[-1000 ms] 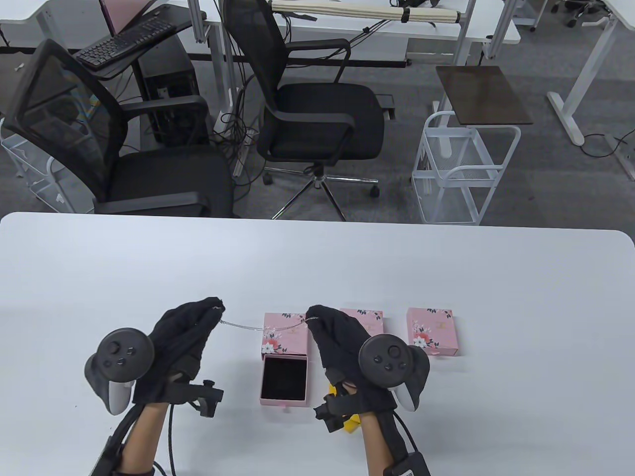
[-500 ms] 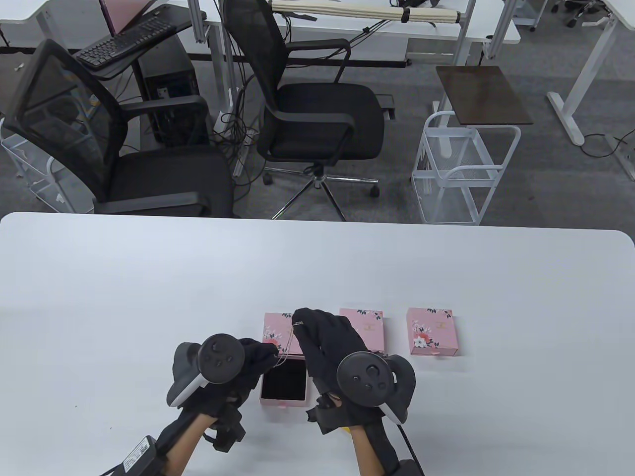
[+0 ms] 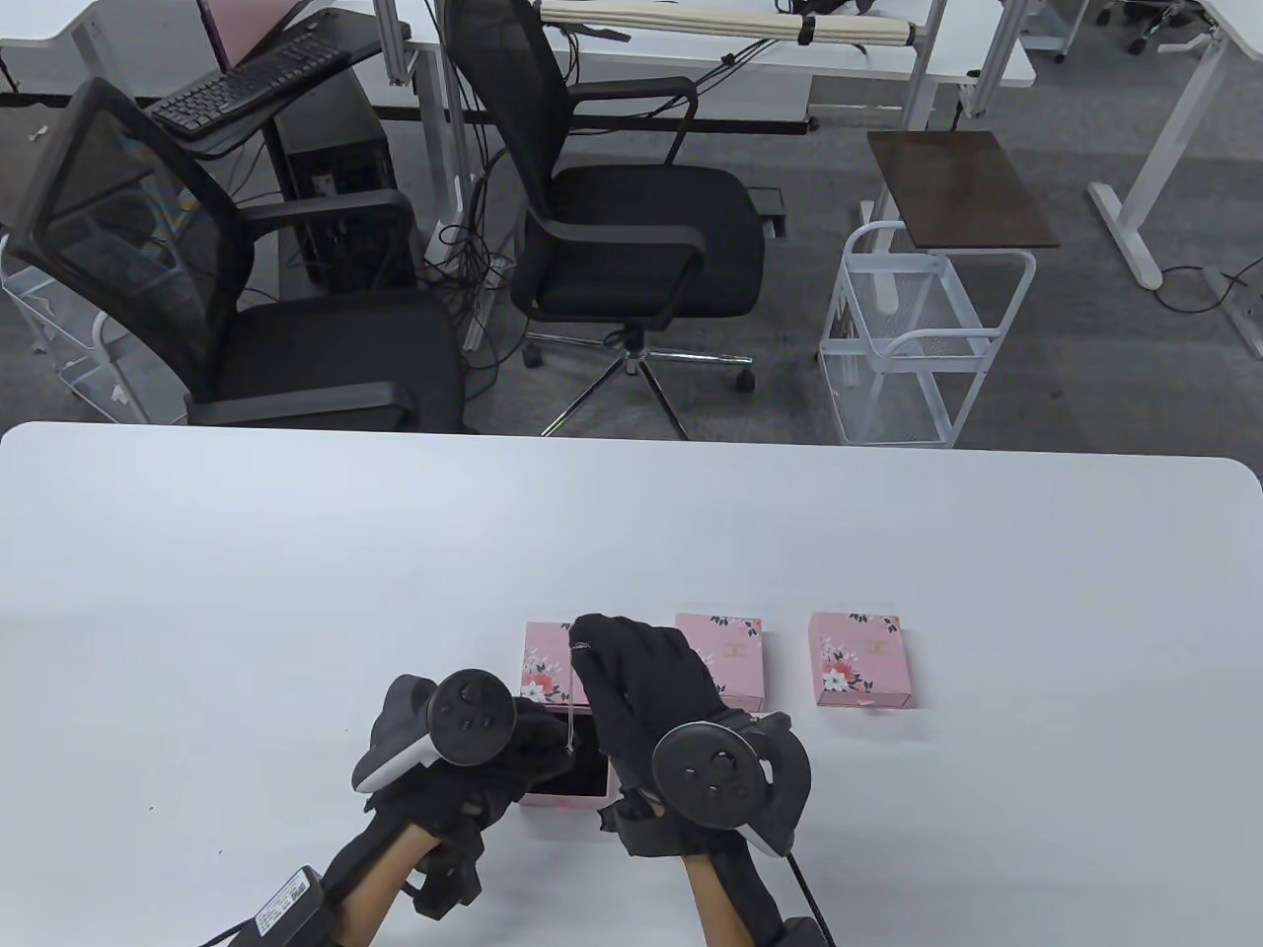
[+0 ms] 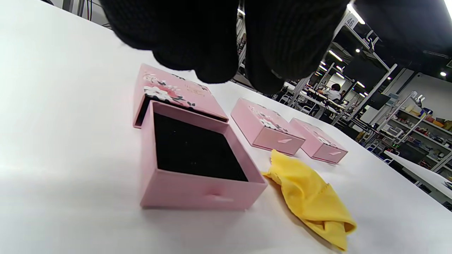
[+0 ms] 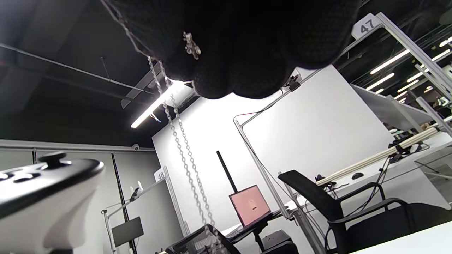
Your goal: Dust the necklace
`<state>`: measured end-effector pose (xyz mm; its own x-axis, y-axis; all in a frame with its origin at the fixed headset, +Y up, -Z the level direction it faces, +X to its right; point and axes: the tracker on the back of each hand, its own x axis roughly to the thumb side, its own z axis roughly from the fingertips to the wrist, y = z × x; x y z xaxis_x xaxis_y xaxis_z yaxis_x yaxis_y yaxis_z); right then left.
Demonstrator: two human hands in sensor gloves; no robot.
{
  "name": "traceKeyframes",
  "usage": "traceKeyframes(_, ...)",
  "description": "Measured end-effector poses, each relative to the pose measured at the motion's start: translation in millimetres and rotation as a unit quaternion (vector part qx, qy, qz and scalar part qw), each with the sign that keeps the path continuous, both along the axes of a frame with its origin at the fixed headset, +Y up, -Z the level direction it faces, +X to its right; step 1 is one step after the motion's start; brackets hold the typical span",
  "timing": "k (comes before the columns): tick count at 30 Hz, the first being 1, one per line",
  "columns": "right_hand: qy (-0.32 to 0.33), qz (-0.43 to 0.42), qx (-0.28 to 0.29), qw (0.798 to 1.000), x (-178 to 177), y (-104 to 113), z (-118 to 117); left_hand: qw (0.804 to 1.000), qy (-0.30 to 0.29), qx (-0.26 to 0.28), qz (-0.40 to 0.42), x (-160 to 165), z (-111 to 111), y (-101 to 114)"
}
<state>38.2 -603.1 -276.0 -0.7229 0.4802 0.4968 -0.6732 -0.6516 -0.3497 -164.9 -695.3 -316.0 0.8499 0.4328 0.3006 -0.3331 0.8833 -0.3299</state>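
The right hand (image 3: 641, 691) is pinching one end of the necklace (image 3: 571, 705) between curled fingertips, with the clasp showing against the glove in the right wrist view, and the fine chain is hanging down from it towards the left hand (image 3: 513, 760), which is hovering over the open pink box (image 4: 197, 158). The left hand seems to be holding the chain's lower end, though its fingertips are hiding the contact, so I cannot tell for sure. Judging by this, the necklace is either being lowered into the box's black lining or being gathered for wiping; the yellow cloth (image 4: 310, 197) is lying untouched just right of the box on the surface (image 3: 296, 552). Next, the chain needs feeding down slowly so it is not tangling. A second ago the hands were well apart, stretching the chain level; now they are sitting close together over the box with the chain hanging steeply
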Motion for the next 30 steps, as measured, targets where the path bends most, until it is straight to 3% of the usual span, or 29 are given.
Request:
traceKeyframes(3,0.003,0.001,-0.005,1.0,0,0,0,0.999,0.016,-0.003,0.041,-14,-1,14)
traceKeyframes(6,0.004,0.002,-0.008,1.0,-1,0,0,0.992,0.051,0.043,0.103,-29,3,33)
traceKeyframes(10,0.006,0.016,-0.008,1.0,-4,1,1,0.961,0.057,0.105,0.25,-40,15,55)
traceKeyframes(12,0.012,0.02,-0.007,1.0,-6,2,3,0.942,0.046,0.086,0.32,-36,20,58)
traceKeyframes(14,0.027,0.026,-0.005,0.999,-10,2,4,0.937,0.037,0.08,0.338,-31,22,58)
traceKeyframes(19,0.024,0.042,0.005,0.999,-14,2,6,0.943,0.044,0.094,0.315,-27,24,58)
traceKeyframes(25,0.015,0.032,-0.031,0.999,-4,-7,-6,0.942,-0.002,0.016,0.336,-32,18,58)
traceKeyframes(30,0.035,0.016,-0.068,0.997,-4,-20,-17,0.909,-0.019,-0.032,0.416,-37,15,56)
